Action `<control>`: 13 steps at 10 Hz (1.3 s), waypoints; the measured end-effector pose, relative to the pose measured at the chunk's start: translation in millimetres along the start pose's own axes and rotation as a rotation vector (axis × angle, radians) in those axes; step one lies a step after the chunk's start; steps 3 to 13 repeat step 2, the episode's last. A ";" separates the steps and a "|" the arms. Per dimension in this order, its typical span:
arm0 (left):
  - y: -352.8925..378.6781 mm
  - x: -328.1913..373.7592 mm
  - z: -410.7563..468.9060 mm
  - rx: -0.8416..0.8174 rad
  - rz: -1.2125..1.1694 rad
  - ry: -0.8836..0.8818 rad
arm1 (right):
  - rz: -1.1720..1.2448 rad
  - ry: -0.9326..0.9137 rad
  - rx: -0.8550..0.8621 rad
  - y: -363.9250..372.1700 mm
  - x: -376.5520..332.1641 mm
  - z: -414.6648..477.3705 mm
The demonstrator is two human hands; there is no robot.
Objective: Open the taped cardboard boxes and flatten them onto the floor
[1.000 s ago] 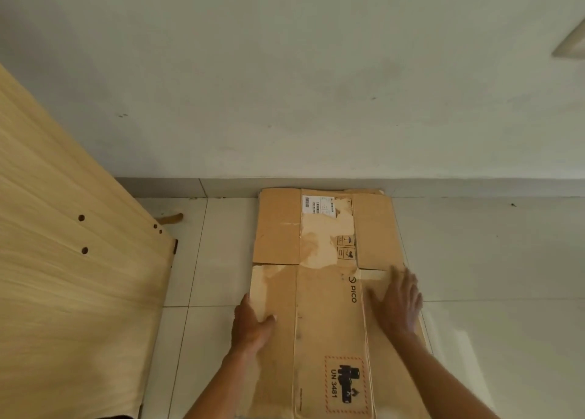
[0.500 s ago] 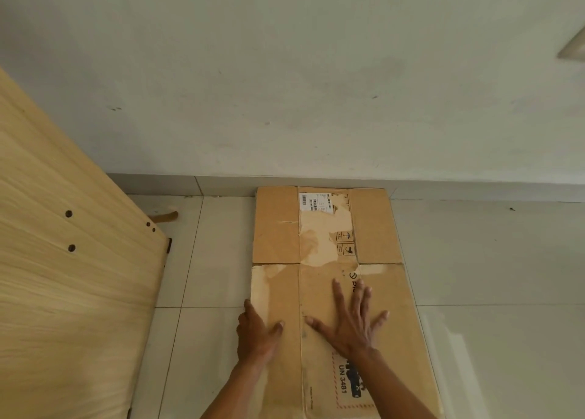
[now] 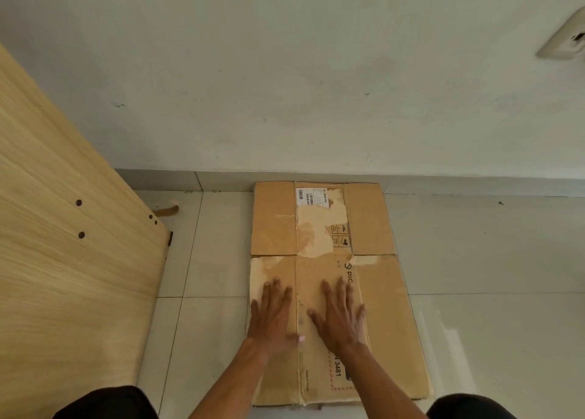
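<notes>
A brown cardboard box [image 3: 376, 228] lies flattened on the white tiled floor, its far end against the wall. It carries a white shipping label near the far end, torn pale patches and a red-edged "UN 3481" mark near me. My left hand [image 3: 272, 314] rests flat, fingers spread, on the box's left panel. My right hand [image 3: 340, 315] lies palm down on the middle panel, beside the left hand. Both hands hold nothing.
A light wooden panel [image 3: 63, 260] with screw holes leans at the left, close to the box. A grey skirting strip [image 3: 474, 184] runs along the white wall. A small brown scrap [image 3: 167, 210] lies by the panel. My dark-clothed knees show at the bottom corners.
My right hand slid from the box's right panel to the middle panel, close to the left hand. My left hand shifted onto the box from its left edge. The view tilted down.
</notes>
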State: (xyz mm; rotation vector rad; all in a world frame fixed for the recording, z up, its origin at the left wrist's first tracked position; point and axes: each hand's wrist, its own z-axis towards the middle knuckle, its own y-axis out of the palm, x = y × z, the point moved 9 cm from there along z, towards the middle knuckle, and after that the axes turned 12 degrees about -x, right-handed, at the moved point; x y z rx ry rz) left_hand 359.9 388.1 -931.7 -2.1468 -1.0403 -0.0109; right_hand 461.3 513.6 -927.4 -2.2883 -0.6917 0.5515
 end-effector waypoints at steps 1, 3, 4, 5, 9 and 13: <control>-14.3 -5.1 -8.9 -0.025 -0.010 -0.032 | 0.047 0.017 -0.034 -14.0 -7.4 -5.6; -27.1 -1.6 -45.9 -0.061 -0.010 -0.094 | 0.036 -0.021 -0.033 -34.9 -26.5 -40.1; -27.1 -1.6 -45.9 -0.061 -0.010 -0.094 | 0.036 -0.021 -0.033 -34.9 -26.5 -40.1; -27.1 -1.6 -45.9 -0.061 -0.010 -0.094 | 0.036 -0.021 -0.033 -34.9 -26.5 -40.1; -27.1 -1.6 -45.9 -0.061 -0.010 -0.094 | 0.036 -0.021 -0.033 -34.9 -26.5 -40.1; -27.1 -1.6 -45.9 -0.061 -0.010 -0.094 | 0.036 -0.021 -0.033 -34.9 -26.5 -40.1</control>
